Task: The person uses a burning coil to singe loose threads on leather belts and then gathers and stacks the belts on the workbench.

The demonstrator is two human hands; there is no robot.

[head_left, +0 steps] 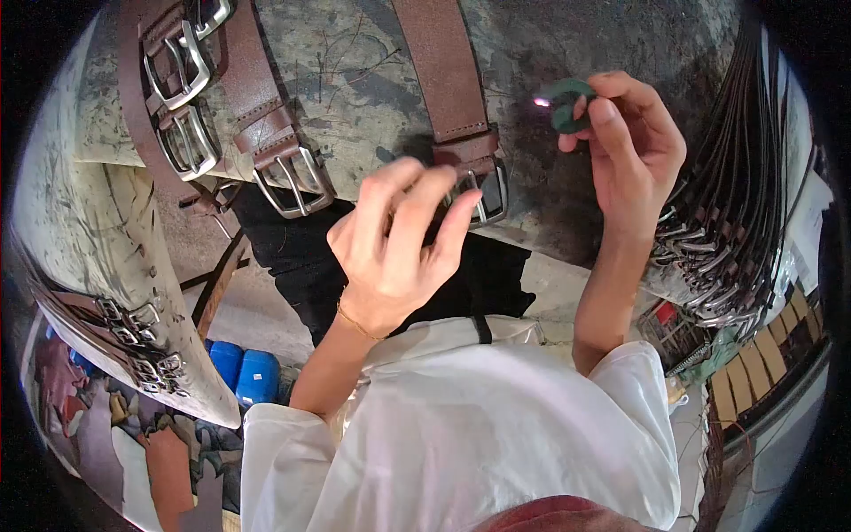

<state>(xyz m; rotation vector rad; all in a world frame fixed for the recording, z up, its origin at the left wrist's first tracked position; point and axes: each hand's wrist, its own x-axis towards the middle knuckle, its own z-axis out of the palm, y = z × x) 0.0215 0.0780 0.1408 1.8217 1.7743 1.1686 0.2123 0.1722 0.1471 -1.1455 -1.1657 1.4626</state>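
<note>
In my right hand is a small dark green curved object, pinched between thumb and fingers, with a bright pinkish glow at its left end. My left hand is raised over the buckle end of a brown leather belt, fingers bent, apart and slightly blurred, with nothing visible in them. It partly hides that belt's silver buckle. To the left lies another brown belt with its silver buckle at the work surface's front edge.
More brown belts with buckles lie at the upper left of the worn surface. Many thin dark straps with buckles hang at the right. Blue containers and leather scraps are low on the left. Black cloth hangs before me.
</note>
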